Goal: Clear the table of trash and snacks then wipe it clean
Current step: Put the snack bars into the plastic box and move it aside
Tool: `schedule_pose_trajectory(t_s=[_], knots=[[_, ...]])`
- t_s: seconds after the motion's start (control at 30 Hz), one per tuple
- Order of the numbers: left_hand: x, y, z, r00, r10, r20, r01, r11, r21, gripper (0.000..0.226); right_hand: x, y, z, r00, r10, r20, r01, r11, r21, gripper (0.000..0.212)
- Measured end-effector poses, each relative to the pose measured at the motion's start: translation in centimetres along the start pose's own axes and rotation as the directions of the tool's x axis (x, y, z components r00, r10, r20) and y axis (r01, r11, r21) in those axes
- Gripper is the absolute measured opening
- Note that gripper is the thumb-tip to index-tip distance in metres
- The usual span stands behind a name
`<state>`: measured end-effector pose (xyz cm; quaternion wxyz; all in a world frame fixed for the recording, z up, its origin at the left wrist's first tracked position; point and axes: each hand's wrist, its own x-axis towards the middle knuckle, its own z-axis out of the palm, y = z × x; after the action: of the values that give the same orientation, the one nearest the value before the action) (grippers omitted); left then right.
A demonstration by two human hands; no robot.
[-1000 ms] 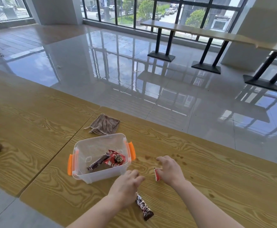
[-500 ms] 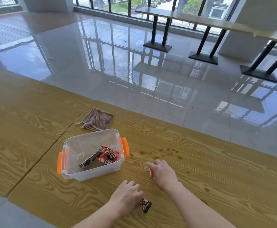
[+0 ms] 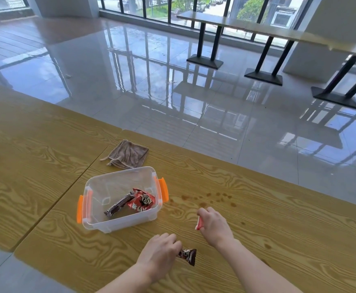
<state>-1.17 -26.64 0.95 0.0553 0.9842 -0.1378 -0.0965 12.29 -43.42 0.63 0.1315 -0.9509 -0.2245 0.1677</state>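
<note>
Close to the table's front edge, just right of the clear box: gripping a dark snack bar in the curled left hand, pinching a small red packet in the right hand, both probably light, crinkly and slippery, best taken by a crimped end.

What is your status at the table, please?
Left grip holds dark snack bar; right grip holds red-white wrapper. Clear bin holds two snacks. Brown spills unwiped.

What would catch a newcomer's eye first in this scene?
The clear plastic box with orange latches, left of both hands, holding a red snack packet. Nearer the camera, the left hand grips a dark brown snack wrapper and the right hand pinches a small red-and-white packet, near brown spill spots.
</note>
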Motion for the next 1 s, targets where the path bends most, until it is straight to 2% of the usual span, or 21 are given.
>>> schedule_pose_trajectory(t_s=[0.13, 0.27, 0.43, 0.5, 0.6, 0.7, 0.87, 1.0], knots=[[0.3, 0.0, -1.9, 0.988, -0.076, -0.131, 0.067, 0.995, -0.077, 0.026, -0.2, -0.7, -1.8, 0.995, -0.002, -0.095, 0.006, 0.999, 0.052, 0.024], [0.4, -0.3, -4.5, 0.956, -0.101, -0.275, 0.065, 0.988, -0.138, 0.021, -0.3, -1.9, -4.3, 0.976, -0.059, -0.208, 0.081, 0.992, 0.096, 0.026], [-0.1, -1.7, -7.9, 0.880, -0.162, -0.447, 0.064, 0.972, -0.227, 0.010, 0.1, -4.5, -7.8, 0.940, -0.126, -0.318, 0.175, 0.976, 0.131, 0.033], [-0.6, -2.9, -9.2, 0.839, -0.252, -0.482, 0.124, 0.951, -0.282, 0.012, 0.5, -6.0, -8.8, 0.928, -0.158, -0.336, 0.215, 0.967, 0.140, 0.035], [-1.6, -5.3, -10.9, 0.781, -0.412, -0.469, 0.215, 0.883, -0.418, 0.009, 1.3, -8.5, -9.5, 0.910, -0.212, -0.357, 0.279, 0.949, 0.147, 0.037], [-2.3, -7.9, -12.0, 0.733, -0.501, -0.459, 0.258, 0.830, -0.494, 0.007, 2.1, -11.1, -9.5, 0.897, -0.262, -0.355, 0.330, 0.933, 0.145, 0.038], [-3.6, -11.5, -11.9, 0.666, -0.614, -0.425, 0.424, 0.779, -0.461, 0.008, 3.6, -14.7, -8.2, 0.909, -0.305, -0.285, 0.354, 0.925, 0.140, 0.038], [-3.8, -13.5, -10.7, 0.645, -0.673, -0.361, 0.523, 0.734, -0.433, 0.012, 4.9, -16.5, -6.8, 0.917, -0.321, -0.237, 0.351, 0.931, 0.096, 0.045]])
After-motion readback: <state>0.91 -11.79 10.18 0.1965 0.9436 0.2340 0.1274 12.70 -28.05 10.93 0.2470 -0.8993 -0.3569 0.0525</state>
